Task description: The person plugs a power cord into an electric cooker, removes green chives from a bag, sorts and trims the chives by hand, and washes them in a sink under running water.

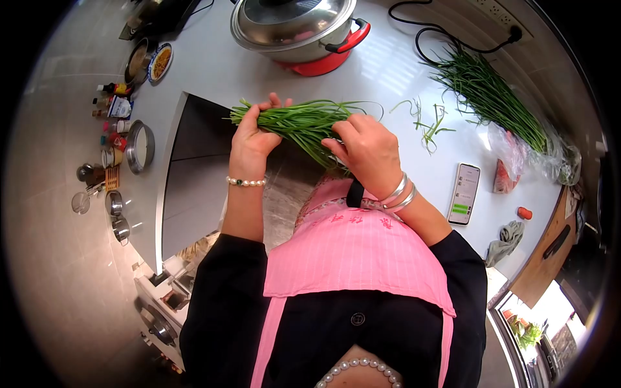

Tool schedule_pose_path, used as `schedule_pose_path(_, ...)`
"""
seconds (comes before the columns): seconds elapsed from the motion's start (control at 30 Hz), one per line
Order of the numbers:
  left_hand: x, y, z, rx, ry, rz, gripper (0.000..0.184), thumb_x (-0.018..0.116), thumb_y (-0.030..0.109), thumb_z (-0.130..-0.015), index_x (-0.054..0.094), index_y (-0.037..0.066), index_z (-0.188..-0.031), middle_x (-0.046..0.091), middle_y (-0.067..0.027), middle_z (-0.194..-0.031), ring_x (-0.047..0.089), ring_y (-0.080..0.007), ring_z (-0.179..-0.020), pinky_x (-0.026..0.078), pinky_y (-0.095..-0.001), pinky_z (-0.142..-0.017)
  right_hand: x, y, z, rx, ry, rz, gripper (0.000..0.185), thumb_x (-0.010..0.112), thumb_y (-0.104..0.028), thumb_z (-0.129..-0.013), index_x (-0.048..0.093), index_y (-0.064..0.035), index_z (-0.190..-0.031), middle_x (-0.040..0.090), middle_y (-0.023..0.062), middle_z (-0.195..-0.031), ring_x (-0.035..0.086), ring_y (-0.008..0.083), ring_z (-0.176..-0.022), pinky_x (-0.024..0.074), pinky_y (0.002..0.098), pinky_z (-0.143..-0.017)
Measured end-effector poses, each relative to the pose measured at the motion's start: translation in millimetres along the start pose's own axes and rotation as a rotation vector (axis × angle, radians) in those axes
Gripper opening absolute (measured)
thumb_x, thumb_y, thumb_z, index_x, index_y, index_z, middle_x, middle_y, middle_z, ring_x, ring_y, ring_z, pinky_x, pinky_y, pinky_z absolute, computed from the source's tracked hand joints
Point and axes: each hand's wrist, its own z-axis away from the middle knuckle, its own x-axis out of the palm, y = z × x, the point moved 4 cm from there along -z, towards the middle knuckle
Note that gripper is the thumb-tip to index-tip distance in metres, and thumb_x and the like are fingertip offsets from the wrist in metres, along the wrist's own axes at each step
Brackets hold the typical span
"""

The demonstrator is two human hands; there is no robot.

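A bunch of long green garlic chives (297,123) lies across both my hands, over the counter's front edge. My left hand (252,132) is wrapped round the bunch near its cut ends, thumb on top and fingers behind. At the leafy end my right hand (367,145) pinches some of the leaves, its fingers curled. Exactly which leaves it holds is hidden behind the knuckles. To the right, a few loose chive scraps (430,129) lie on the white counter. A larger pile of chives (491,97) rests farther back, its lower part in a clear plastic bag (556,158).
A lidded pot (291,29) with red handles stands at the back. On the right are a phone (464,194), bagged meat (506,176), a grey cloth (506,242) and a cutting board (543,258) with a knife (556,242). Bowls, bottles and a plate of food (160,63) line the left.
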Motion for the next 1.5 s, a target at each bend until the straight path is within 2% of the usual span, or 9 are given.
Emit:
schedule_pose_path(0.57,-3,-8,-5,0.034,0.023,0.015,0.031,0.036,0.021,-0.094,0.043,0.002,-0.070,0.055,-0.0140,-0.082,0.057,-0.0253,-0.084,0.044,-0.0542,-0.088,9,1,2,-0.130,-0.082,0.080,0.009,0.058,-0.007,-0.069,0.050,-0.0065,-0.067,0.049,0.0063,-0.065,0.054,0.0209,-0.064,0.0447,0.0322,-0.056)
schedule_pose_path(0.67,-9,-3,-18,0.013,0.037,-0.034,0.023,0.038,0.011,-0.090,0.044,0.003,-0.070,0.054,-0.0132,-0.077,0.057,-0.0240,-0.079,0.047,-0.0496,-0.085,11,9,1,-0.131,-0.043,-0.260,0.006,0.061,-0.006,-0.072,0.055,-0.0042,-0.073,0.050,0.0068,-0.065,0.053,0.0197,-0.059,0.0434,0.0292,-0.052)
schedule_pose_path(0.77,-17,2,-33,-0.045,0.065,-0.151,0.016,0.038,0.003,-0.084,0.045,0.002,-0.070,0.053,-0.0120,-0.073,0.055,-0.0230,-0.074,0.049,-0.0436,-0.080,11,18,0,0.057,-0.117,-0.619,0.004,0.060,-0.003,-0.075,0.058,-0.0020,-0.078,0.053,0.0043,-0.066,0.051,0.0126,-0.057,0.0417,0.0244,-0.052)
schedule_pose_path(0.9,-24,14,-43,-0.047,0.141,-0.081,0.014,0.037,0.000,-0.081,0.046,0.002,-0.071,0.051,-0.0106,-0.068,0.054,-0.0225,-0.068,0.049,-0.0391,-0.073,-8,59,10,0.364,0.093,-0.841,0.004,0.060,-0.005,-0.079,0.061,-0.0020,-0.078,0.057,-0.0009,-0.067,0.051,0.0048,-0.058,0.0407,0.0202,-0.052)
schedule_pose_path(1.0,-30,30,-47,-0.050,0.128,0.025,0.015,0.036,-0.001,-0.081,0.046,0.003,-0.071,0.051,-0.0092,-0.067,0.053,-0.0224,-0.065,0.049,-0.0377,-0.070,-27,99,22,0.436,0.183,-0.698,0.007,0.062,-0.009,-0.082,0.061,-0.0026,-0.080,0.056,-0.0007,-0.066,0.050,0.0035,-0.058,0.0399,0.0179,-0.053)
schedule_pose_path(1.17,-34,45,-51,-0.112,0.104,0.222,0.015,0.039,0.000,-0.083,0.045,0.004,-0.070,0.052,-0.0078,-0.069,0.055,-0.0224,-0.071,0.049,-0.0370,-0.075,-23,149,54,0.280,0.026,0.060,0.006,0.058,-0.008,-0.082,0.060,-0.0046,-0.088,0.060,0.0078,-0.083,0.057,0.0207,-0.064,0.0449,0.0304,-0.058)
schedule_pose_path(1.27,-34,49,-51,-0.061,0.144,0.251,0.017,0.040,0.000,-0.084,0.044,0.005,-0.069,0.053,-0.0078,-0.070,0.056,-0.0234,-0.073,0.050,-0.0387,-0.077,-21,155,64,0.358,-0.061,0.266,0.008,0.058,-0.008,-0.080,0.059,-0.0067,-0.088,0.060,0.0085,-0.088,0.057,0.0285,-0.070,0.0458,0.0362,-0.060)
schedule_pose_path(1.4,-36,51,-49,-0.066,0.154,0.300,0.018,0.040,0.000,-0.084,0.041,0.005,-0.067,0.053,-0.0082,-0.069,0.056,-0.0248,-0.073,0.050,-0.0420,-0.078,-29,152,60,0.511,-0.097,0.336,0.004,0.058,-0.013,-0.081,0.057,-0.0091,-0.082,0.057,0.0074,-0.086,0.058,0.0280,-0.070,0.0463,0.0392,-0.057)
schedule_pose_path(1.5,-38,58,-50,-0.066,0.159,0.318,0.018,0.036,0.001,-0.086,0.039,0.004,-0.068,0.053,-0.0088,-0.069,0.055,-0.0246,-0.073,0.049,-0.0430,-0.082,-32,151,57,0.371,0.064,0.283,0.007,0.061,-0.015,-0.079,0.057,-0.0094,-0.080,0.057,0.0073,-0.084,0.058,0.0273,-0.071,0.0460,0.0384,-0.057)
